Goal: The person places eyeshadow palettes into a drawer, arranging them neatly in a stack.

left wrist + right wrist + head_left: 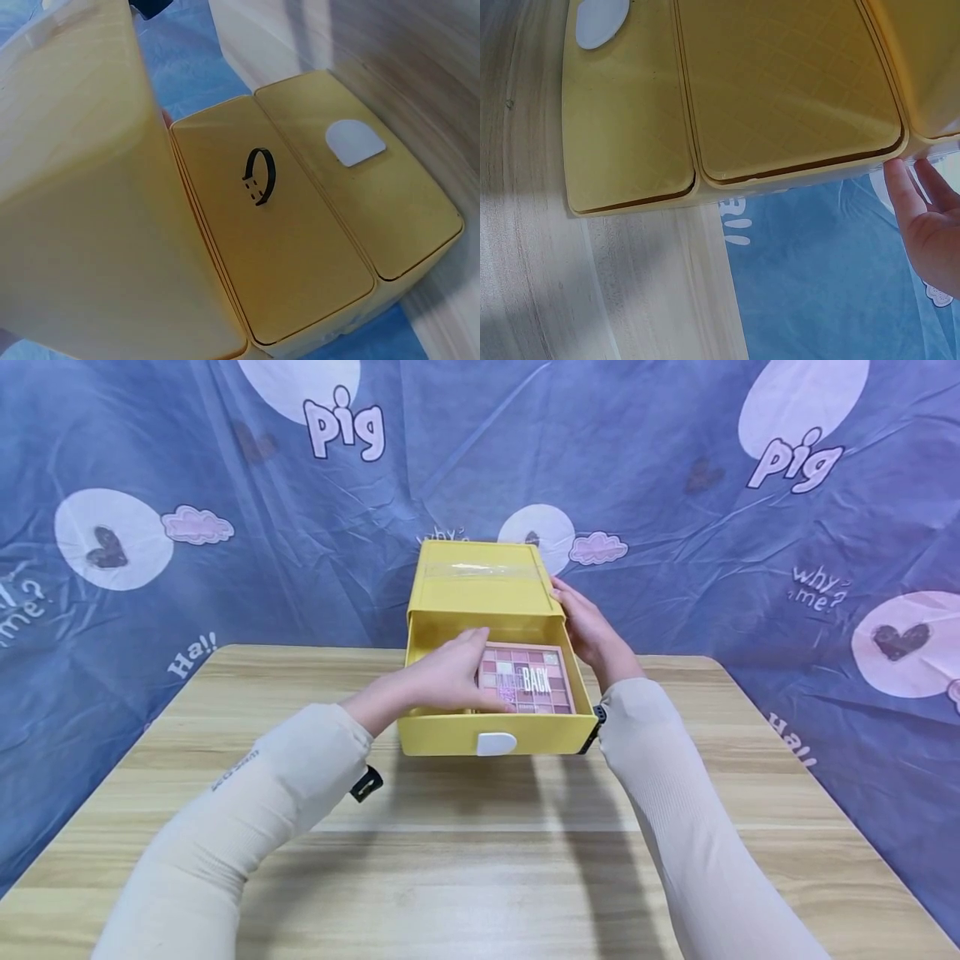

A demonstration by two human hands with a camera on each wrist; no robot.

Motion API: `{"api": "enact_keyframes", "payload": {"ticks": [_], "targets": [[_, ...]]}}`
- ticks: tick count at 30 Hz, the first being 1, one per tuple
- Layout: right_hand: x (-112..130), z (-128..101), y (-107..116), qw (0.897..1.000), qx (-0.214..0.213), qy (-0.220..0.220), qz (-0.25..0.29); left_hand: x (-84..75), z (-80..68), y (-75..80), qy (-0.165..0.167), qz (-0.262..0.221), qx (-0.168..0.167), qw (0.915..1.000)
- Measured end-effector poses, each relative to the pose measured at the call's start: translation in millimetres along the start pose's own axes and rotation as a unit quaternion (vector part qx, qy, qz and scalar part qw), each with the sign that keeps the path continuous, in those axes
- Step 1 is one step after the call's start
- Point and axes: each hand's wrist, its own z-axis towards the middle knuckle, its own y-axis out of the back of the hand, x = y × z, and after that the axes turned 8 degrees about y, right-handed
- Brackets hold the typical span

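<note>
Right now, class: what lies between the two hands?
In the head view, the pink palette in the open yellow drawer lies between left hand and right hand.

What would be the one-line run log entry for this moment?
left hand: on palette in open drawer | right hand: touches yellow box | table

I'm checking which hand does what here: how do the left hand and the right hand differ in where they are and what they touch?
The left hand reaches into the open yellow drawer and lies on the pink eyeshadow palette; the right hand stays outside, against the yellow box at its right side. The left lies flat, palm down; the right stands on edge. Both wear cream sleeves.
</note>
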Motion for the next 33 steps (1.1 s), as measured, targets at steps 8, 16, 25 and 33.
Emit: {"api": "enact_keyframes", "payload": {"ticks": [8, 16, 25, 33], "targets": [[-0.4, -1.3, -0.7, 1.0, 0.001, 0.002, 0.005, 3.2, -1.6, 5.9, 0.007, -0.005, 0.005, 1.0], [0.6, -0.9, -2.4, 1.0, 0.0, 0.002, -0.001, 5.7, -12.3, 19.3, -0.002, -0.061, -0.027, 0.9978], [1.6, 0.2, -3.7, 1.0, -0.006, 0.0, -0.003, 2.8, -33.7, 26.5, -0.074, -0.246, -0.094, 0.9619], [2.9, -1.9, -3.4, 1.0, -0.009, -0.007, -0.013, -7.2, -57.1, 20.6, -0.195, -0.394, -0.127, 0.889]]}}
